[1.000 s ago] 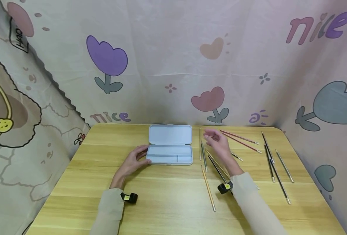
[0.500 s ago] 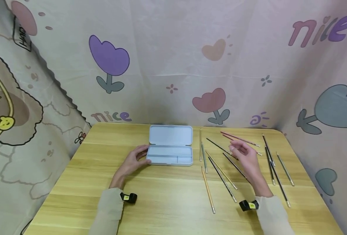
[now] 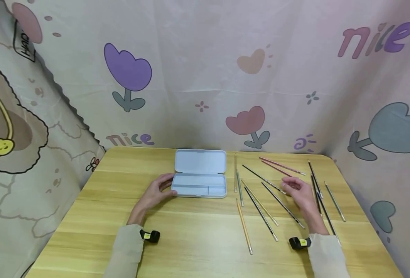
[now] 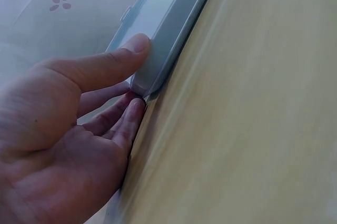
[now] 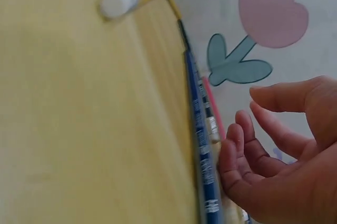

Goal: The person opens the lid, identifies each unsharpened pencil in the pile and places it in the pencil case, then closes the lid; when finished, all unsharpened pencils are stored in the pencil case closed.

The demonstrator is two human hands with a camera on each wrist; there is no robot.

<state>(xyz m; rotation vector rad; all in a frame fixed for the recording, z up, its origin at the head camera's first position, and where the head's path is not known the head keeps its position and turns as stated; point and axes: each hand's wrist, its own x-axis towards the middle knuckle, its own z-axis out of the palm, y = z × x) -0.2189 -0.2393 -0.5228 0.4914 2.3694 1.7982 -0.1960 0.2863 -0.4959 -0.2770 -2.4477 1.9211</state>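
A light blue pencil case (image 3: 200,161) stands with its lid up; no pencils are in its compartments. My left hand (image 3: 156,191) holds the case's left end, the thumb (image 4: 113,66) on its edge and the other fingers at the corner. To the right, my right hand (image 3: 300,195) hovers over the pencils with fingers loosely bent and nothing between them. Its fingertips are near the end of a dark pencil (image 3: 260,176). In the right wrist view a dark blue pencil (image 5: 199,124) runs beside the fingers, with a pink pencil (image 5: 212,105) behind.
Pencils lie spread right of the case, including a yellow one (image 3: 244,227), a black one (image 3: 261,214) and two red ones (image 3: 282,166). Several dark pencils (image 3: 326,216) and a grey-green one (image 3: 334,201) lie farther right. A patterned curtain (image 3: 191,77) hangs behind the table.
My right hand has moved right and toward me from beside the case, uncovering dark pencils. Recently it shifted slightly farther right. My left hand stays on the case.
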